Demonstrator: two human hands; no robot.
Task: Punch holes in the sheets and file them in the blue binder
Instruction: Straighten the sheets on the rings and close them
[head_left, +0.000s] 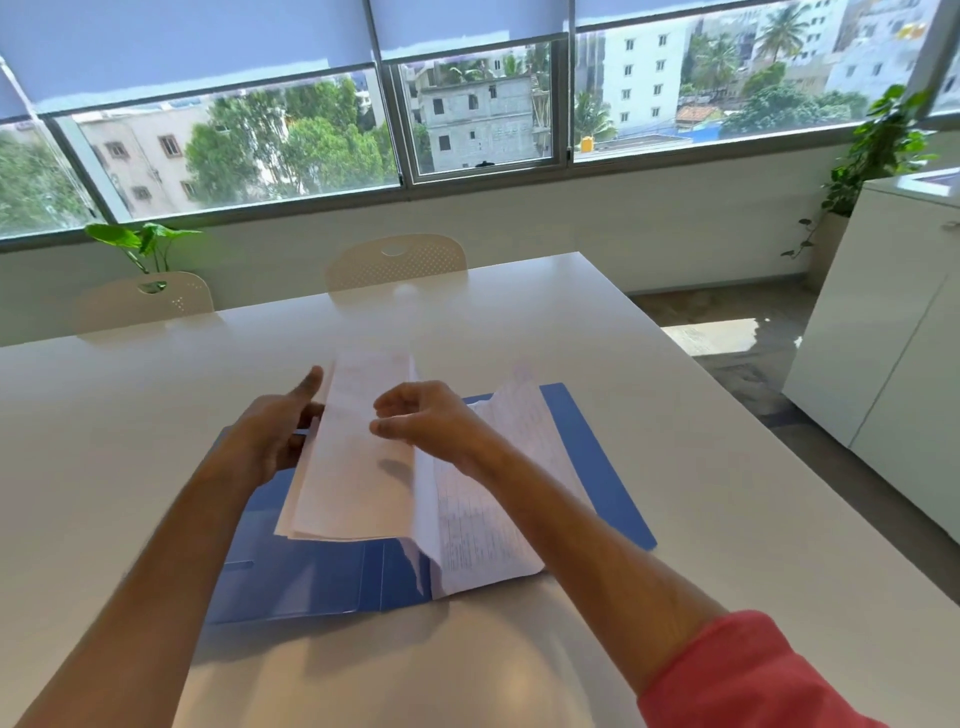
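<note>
Entering from the lower right of the frame, a forearm in a coral sleeve (748, 680) reaches to the right hand (426, 421), seen at centre with its fingers curled and its fingertips pinched against the near face of a lifted bundle of sheets (358, 447). From the lower left comes a bare forearm ending in the left hand (275, 431), which supports the left edge of the same bundle, thumb raised alongside the paper and fingers behind it; how firmly it grips cannot be told, since the sheets hide the fingertips. Beneath both hands lies the blue binder (311, 571), opened flat on the white table (675, 415), its covers spreading toward lower left and centre right. On the binder's right half rests a further stack of printed pages (483, 525), its top corner curling upward; motion blur obscures the print. The lifted bundle stands tilted over the binder's left half, its lower edge just above the cover. Beyond the table's far edge, in the upper middle of the frame, stand two cream chairs (397, 260), then a potted plant (145, 244) at upper left, a white cabinet (893, 332) at right, and a wide window (467, 104) with blinds partly lowered.
</note>
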